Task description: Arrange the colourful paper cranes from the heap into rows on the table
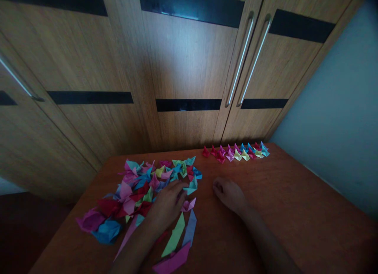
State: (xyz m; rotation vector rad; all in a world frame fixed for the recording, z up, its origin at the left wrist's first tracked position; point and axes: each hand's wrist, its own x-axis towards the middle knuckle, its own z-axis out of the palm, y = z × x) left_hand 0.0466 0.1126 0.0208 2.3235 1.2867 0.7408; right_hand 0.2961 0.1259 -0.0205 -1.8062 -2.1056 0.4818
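Note:
My left hand (169,201) reaches over the right side of a pile of folded paper pieces (126,195). Its thumb and index finger close around the left corner of a light teal paper boat (192,185). Just below those fingers lies a pink paper boat (189,205). My right hand (229,193) rests on the table to the right of the pile, its fingers curled in; nothing shows in it. Beyond it, small paper boats (237,155) in pink, red, yellow and blue stand in rows near the table's back edge.
Folded strips lie by my left forearm: a green strip (175,234), a lavender strip (189,226) and a magenta folded piece (174,262). A crumpled blue paper (106,230) sits at the pile's left. Behind the brown table (295,211) stands a wooden wardrobe (189,61).

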